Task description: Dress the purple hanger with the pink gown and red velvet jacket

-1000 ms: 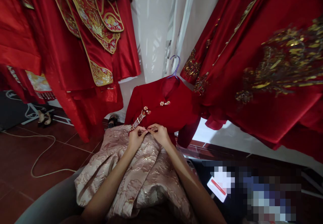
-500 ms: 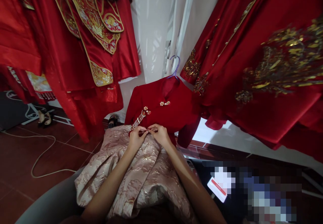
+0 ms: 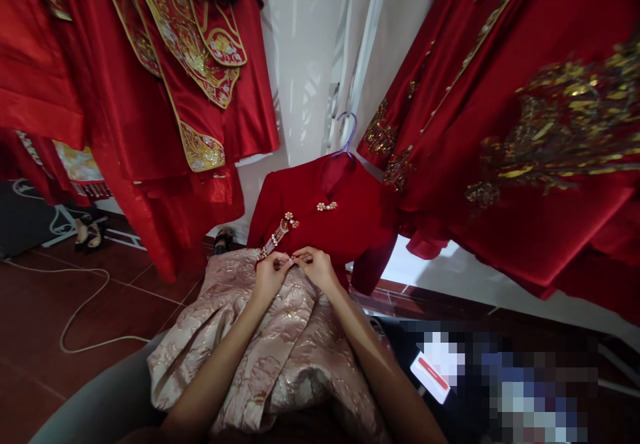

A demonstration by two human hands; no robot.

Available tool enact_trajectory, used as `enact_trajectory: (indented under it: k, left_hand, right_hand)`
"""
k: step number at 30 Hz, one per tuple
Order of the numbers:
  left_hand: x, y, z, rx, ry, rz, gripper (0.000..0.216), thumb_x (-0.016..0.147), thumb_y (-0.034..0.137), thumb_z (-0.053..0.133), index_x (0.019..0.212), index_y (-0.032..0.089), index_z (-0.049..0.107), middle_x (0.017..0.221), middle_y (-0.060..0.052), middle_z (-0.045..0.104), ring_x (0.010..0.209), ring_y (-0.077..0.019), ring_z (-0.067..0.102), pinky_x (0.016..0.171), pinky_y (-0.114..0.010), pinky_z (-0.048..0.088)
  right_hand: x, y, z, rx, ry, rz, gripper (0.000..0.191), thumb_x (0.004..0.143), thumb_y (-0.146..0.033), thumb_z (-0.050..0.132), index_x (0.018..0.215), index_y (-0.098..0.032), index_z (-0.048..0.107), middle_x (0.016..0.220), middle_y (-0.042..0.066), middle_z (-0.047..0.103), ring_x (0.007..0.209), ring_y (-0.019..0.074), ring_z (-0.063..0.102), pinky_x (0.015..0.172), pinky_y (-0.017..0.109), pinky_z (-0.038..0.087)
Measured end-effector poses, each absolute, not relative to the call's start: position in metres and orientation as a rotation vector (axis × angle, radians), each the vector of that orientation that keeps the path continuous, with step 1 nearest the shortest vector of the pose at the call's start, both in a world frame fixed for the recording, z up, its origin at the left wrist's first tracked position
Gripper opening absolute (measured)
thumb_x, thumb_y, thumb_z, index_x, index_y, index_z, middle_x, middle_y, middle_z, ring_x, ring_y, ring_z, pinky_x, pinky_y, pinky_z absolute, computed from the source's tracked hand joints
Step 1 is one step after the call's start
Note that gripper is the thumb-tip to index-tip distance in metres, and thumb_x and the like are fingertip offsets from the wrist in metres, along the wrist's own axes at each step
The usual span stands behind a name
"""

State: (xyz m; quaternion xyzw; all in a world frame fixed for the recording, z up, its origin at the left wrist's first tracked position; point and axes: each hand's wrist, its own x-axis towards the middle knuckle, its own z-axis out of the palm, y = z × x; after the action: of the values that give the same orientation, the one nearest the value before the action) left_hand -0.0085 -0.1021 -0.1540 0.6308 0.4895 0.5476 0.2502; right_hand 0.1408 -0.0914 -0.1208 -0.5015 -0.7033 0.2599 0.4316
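Note:
A dress with a red bodice [image 3: 345,221] and a pale pink brocade skirt [image 3: 270,344] lies in front of me, still on its purple hanger [image 3: 347,134]. The bodice carries a pearl clasp [image 3: 327,206] and a beaded tassel [image 3: 277,234]. My left hand [image 3: 269,274] and my right hand [image 3: 315,267] meet at the waist seam. Both pinch something small there with bent fingers. What they pinch is too small to make out.
Red robes with gold embroidery hang at the left [image 3: 190,91] and the right [image 3: 525,137]. A white cable [image 3: 75,311] trails over the red tile floor. A pair of shoes [image 3: 87,234] stands at the far left. A white and red card [image 3: 433,374] lies at my right.

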Motion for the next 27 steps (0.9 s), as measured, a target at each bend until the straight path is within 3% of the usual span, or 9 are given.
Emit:
enact_trajectory:
  k: [9, 27]
  left_hand:
    - [-0.008, -0.095, -0.156, 1.515, 1.233, 1.496, 0.023, 0.064, 0.034, 0.073, 0.074, 0.015, 0.065, 0.076, -0.006, 0.070, 0.068, -0.0156, 0.065, 0.068, -0.028, 0.052]
    - [-0.011, -0.096, -0.146, 1.402, 1.030, 1.441, 0.019, 0.060, 0.025, 0.074, 0.070, 0.015, 0.063, 0.066, -0.001, 0.065, 0.061, -0.0109, 0.060, 0.064, -0.023, 0.048]
  right_hand:
    - [0.140, -0.092, -0.119, -1.258, -1.758, 0.660, 0.011, 0.073, -0.015, 0.061, 0.081, -0.017, 0.068, 0.078, 0.003, 0.071, 0.071, 0.0140, 0.067, 0.070, 0.025, 0.053]
    - [0.142, -0.094, -0.115, -1.239, -1.767, 0.700, 0.014, 0.073, -0.014, 0.059, 0.082, -0.018, 0.069, 0.080, 0.003, 0.072, 0.074, 0.0147, 0.068, 0.071, 0.025, 0.054]
